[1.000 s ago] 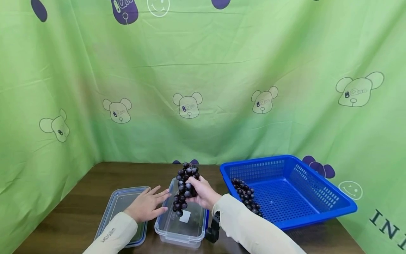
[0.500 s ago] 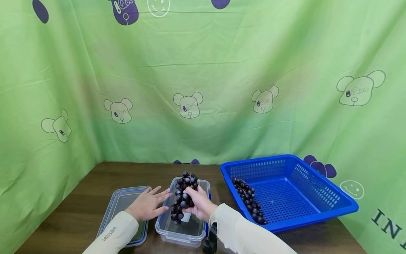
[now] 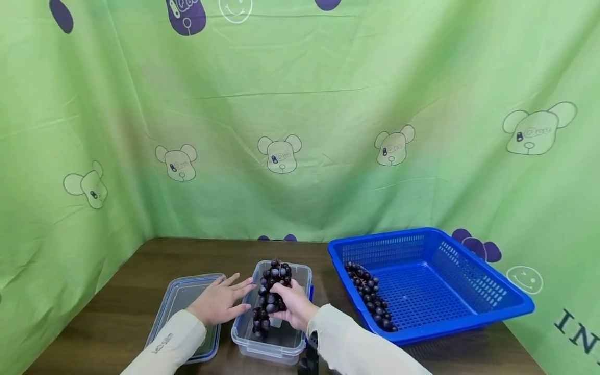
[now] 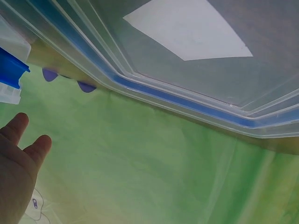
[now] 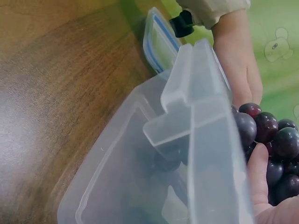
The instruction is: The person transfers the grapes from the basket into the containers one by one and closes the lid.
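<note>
My right hand [image 3: 295, 305] grips a bunch of dark grapes [image 3: 269, 299] from its right side, low over a clear plastic food container [image 3: 269, 353]. In the right wrist view the grapes [image 5: 273, 135] show close up beside the container wall [image 5: 210, 158], with a finger along them. My left hand [image 3: 220, 302] is spread, palm down, its fingertips right at the container's left rim. Under that hand lies the clear lid [image 3: 180, 297] with a blue seal, also filling the top of the left wrist view. A white label shows partly behind the grapes.
A blue perforated basket [image 3: 473, 325] stands at the right, with another bunch of dark grapes [image 3: 370, 297] along its left wall. The wooden table [image 3: 112, 307] ends at a green printed curtain [image 3: 328, 203] behind and on both sides.
My right hand has lowered the grapes toward the container and shifted slightly left and nearer. The left hand has stayed almost still at the rim.
</note>
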`<state>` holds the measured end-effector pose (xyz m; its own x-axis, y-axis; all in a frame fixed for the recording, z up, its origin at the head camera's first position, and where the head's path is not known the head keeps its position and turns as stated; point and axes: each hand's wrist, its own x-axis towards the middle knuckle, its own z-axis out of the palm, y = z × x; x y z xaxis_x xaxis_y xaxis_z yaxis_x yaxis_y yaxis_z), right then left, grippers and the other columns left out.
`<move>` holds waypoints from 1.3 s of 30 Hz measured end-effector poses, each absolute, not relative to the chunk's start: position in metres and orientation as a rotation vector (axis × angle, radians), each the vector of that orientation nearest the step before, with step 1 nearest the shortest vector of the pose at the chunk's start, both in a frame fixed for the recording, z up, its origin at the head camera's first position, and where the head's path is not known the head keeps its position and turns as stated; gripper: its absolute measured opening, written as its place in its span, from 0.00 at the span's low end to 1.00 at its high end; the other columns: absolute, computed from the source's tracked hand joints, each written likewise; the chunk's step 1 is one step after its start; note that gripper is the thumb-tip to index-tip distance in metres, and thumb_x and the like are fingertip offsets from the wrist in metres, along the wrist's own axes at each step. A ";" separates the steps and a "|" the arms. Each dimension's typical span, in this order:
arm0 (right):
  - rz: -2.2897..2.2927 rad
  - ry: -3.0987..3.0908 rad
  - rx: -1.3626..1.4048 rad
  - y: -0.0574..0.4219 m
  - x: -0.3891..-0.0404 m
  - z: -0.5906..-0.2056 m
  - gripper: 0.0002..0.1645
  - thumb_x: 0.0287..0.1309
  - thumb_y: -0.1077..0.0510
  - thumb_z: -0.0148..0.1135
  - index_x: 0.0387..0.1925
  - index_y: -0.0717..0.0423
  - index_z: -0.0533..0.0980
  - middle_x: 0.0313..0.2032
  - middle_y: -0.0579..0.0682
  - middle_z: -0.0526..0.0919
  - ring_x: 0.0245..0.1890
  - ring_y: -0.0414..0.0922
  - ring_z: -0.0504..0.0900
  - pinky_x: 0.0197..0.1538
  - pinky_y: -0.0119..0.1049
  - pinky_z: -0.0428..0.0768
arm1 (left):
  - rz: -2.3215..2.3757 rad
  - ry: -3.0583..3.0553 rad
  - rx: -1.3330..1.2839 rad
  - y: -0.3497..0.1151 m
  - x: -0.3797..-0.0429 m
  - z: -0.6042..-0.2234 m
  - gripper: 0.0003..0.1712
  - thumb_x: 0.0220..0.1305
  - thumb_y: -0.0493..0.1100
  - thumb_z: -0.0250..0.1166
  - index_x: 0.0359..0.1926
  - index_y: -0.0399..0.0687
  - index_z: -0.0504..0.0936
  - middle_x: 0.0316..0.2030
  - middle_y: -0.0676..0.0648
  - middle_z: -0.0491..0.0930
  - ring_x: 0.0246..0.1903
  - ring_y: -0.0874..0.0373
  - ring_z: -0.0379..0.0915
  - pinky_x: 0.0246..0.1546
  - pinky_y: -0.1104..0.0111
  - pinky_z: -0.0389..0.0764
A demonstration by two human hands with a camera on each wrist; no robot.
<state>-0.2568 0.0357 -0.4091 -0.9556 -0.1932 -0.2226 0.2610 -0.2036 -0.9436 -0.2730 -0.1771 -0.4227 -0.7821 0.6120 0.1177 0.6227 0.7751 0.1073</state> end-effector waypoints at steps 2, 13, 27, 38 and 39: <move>-2.227 1.766 0.089 0.035 -0.258 -0.410 0.40 0.52 0.63 0.55 0.65 0.67 0.53 0.51 0.75 0.70 0.42 0.60 0.80 0.43 0.52 0.82 | -0.214 -2.890 -1.003 -0.177 -0.273 -0.422 0.32 0.71 0.59 0.47 0.66 0.45 0.70 0.66 0.46 0.66 0.66 0.37 0.57 0.61 0.38 0.57; -2.191 1.756 0.091 0.031 -0.261 -0.416 0.37 0.53 0.63 0.54 0.64 0.68 0.53 0.52 0.76 0.69 0.46 0.65 0.78 0.44 0.54 0.81 | -0.219 -2.885 -1.006 -0.176 -0.272 -0.421 0.32 0.71 0.59 0.46 0.66 0.45 0.71 0.66 0.47 0.67 0.66 0.38 0.57 0.62 0.39 0.57; -2.126 1.833 0.082 0.029 -0.270 -0.424 0.31 0.54 0.66 0.53 0.59 0.71 0.55 0.48 0.75 0.71 0.47 0.66 0.77 0.45 0.58 0.79 | -0.198 -2.890 -1.003 -0.177 -0.272 -0.422 0.31 0.71 0.57 0.47 0.66 0.45 0.70 0.66 0.47 0.67 0.66 0.38 0.57 0.62 0.39 0.57; -2.003 1.886 0.031 0.029 -0.271 -0.426 0.24 0.59 0.68 0.51 0.56 0.74 0.60 0.45 0.69 0.74 0.46 0.59 0.77 0.48 0.55 0.79 | -0.174 -2.889 -0.992 -0.175 -0.272 -0.421 0.31 0.71 0.57 0.47 0.66 0.46 0.71 0.66 0.47 0.67 0.66 0.39 0.58 0.62 0.40 0.57; -1.993 1.891 0.027 0.029 -0.271 -0.427 0.24 0.59 0.68 0.51 0.56 0.74 0.61 0.45 0.69 0.75 0.46 0.58 0.77 0.48 0.55 0.79 | -0.174 -2.890 -0.991 -0.175 -0.272 -0.421 0.30 0.71 0.57 0.47 0.66 0.46 0.71 0.66 0.47 0.67 0.66 0.39 0.58 0.62 0.39 0.57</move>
<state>-0.2709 0.0289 -0.4266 -0.9232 -0.2653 -0.2781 0.2918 -0.0126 -0.9564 -0.2718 -0.1753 -0.4210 -0.7873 0.6059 0.1138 0.6152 0.7842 0.0807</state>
